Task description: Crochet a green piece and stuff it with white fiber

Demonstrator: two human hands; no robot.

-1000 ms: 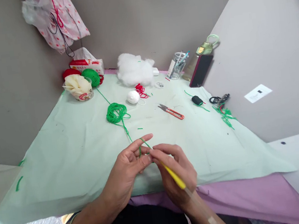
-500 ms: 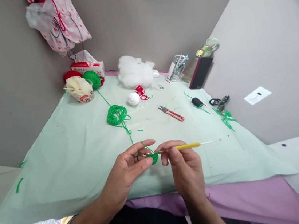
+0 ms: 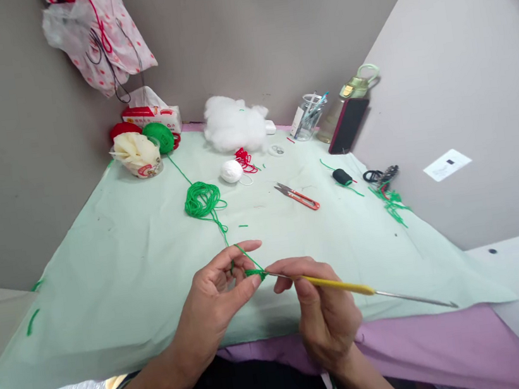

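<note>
My left hand [image 3: 222, 292] pinches a small green crochet piece [image 3: 256, 274] between thumb and fingers, while green yarn runs over its raised index finger. Closed round the yellow grip of a crochet hook [image 3: 338, 283] is my right hand [image 3: 324, 304]. The hook's left tip meets the green piece at its right edge; its bare metal other end points down to the right. From my left hand the strand leads back to a loose coil of green yarn [image 3: 203, 200] on the cloth. Part of the crochet piece is hidden behind my left thumb.
Orange-handled thread snips [image 3: 297, 196] lie beyond my hands, with a white yarn ball [image 3: 231, 171] and white stuffing [image 3: 235, 124] farther back. At right are a black wrapped piece [image 3: 342, 176], green scraps [image 3: 392, 205] and a phone [image 3: 349, 126] leaning on a bottle.
The hook has tilted, its free end swinging down and right as my right hand turned and lowered. The green piece has tipped flatter, and my left hand has shifted slightly left.
</note>
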